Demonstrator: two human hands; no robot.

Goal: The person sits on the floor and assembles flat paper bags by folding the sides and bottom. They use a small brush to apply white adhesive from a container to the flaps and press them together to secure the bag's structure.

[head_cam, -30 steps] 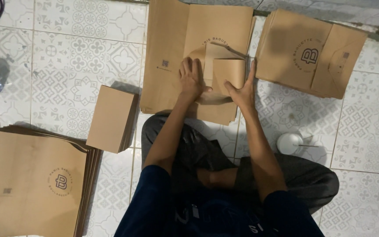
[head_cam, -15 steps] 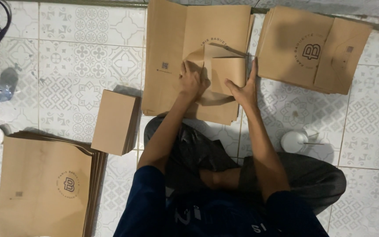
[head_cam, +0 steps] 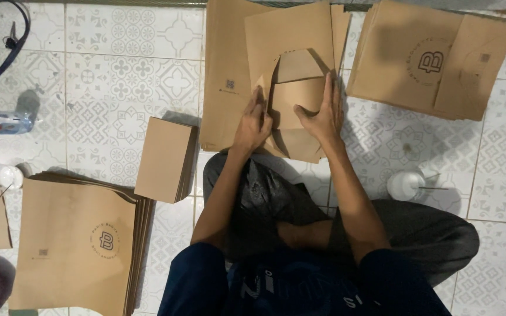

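Patterned white floor tiles (head_cam: 118,88) cover the whole work area, where a person sits cross-legged in dark trousers. Nearest, lower left, lies a stack of flat brown cardboard sheets with a round printed mark (head_cam: 71,246); beside it a small folded brown cardboard box (head_cam: 164,158). A clear plastic cup with a straw (head_cam: 406,184) stands by the right knee, another clear cup (head_cam: 0,177) at far left. Between the hands sits the half-folded brown cardboard blank (head_cam: 297,96), resting on a flat brown sheet (head_cam: 229,70). Left hand (head_cam: 253,124) is partly curled, fingers pressing the blank's left flap edge. Right hand (head_cam: 321,114) is spread nearly flat, palm down on the right side. Judgement: keep the creases aligned and press evenly along both folds. Farther right lies another stack of brown printed sheets (head_cam: 434,58).
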